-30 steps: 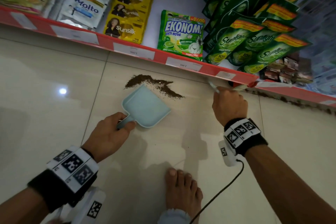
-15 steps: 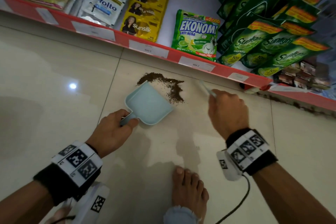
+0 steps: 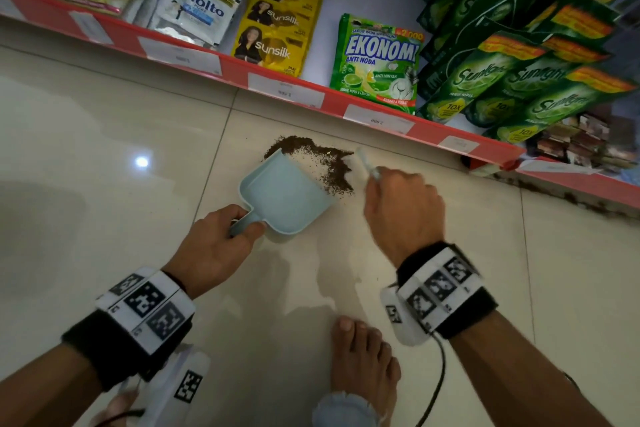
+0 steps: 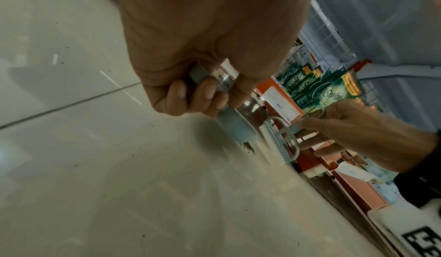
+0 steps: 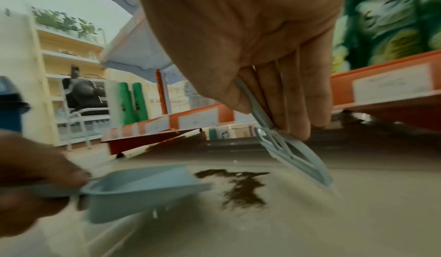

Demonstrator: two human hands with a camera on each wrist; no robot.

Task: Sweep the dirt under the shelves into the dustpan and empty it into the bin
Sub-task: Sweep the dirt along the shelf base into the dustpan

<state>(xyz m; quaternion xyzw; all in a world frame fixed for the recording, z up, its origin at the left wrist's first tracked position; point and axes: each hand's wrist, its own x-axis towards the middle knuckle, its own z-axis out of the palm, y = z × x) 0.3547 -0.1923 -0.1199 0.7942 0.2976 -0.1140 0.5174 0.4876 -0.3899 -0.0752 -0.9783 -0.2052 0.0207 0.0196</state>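
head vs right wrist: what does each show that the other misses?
Only head: the Sunsilk sachets, the Ekonomi pouch, a bare foot, both wristbands.
Only right wrist: a blue bin far left, the dark gap under the shelf.
Both: the left hand holding the dustpan, the right hand gripping the brush, the dirt between them.
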